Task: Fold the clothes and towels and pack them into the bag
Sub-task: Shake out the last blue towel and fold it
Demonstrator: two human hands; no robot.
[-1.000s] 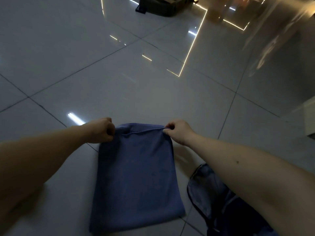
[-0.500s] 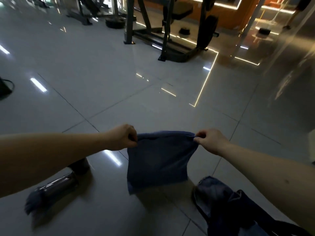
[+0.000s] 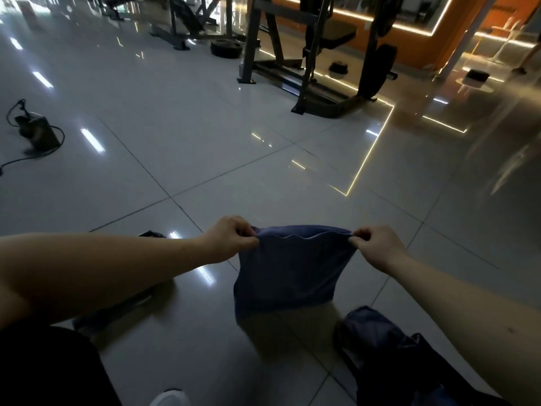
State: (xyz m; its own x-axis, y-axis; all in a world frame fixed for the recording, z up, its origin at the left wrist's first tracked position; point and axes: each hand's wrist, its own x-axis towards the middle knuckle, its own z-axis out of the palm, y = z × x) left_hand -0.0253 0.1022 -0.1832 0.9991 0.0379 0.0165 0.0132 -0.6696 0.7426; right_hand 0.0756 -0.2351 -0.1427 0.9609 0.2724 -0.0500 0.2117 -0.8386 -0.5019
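I hold the blue towel [image 3: 289, 276] by its 2 top corners. My left hand [image 3: 231, 241] pinches the left corner and my right hand [image 3: 377, 247] pinches the right one, fingers curled on the cloth. It hangs between them, and its lower edge seems clear of the floor [image 3: 205, 142]. To fold it well I should pull the top edge taut and level so the ripples along it go, then lay it flat and bring the corners together evenly. The towel is straight ahead of me. The bag [image 3: 389, 347] lies on the floor just under my right forearm, within easy reach, I judge.
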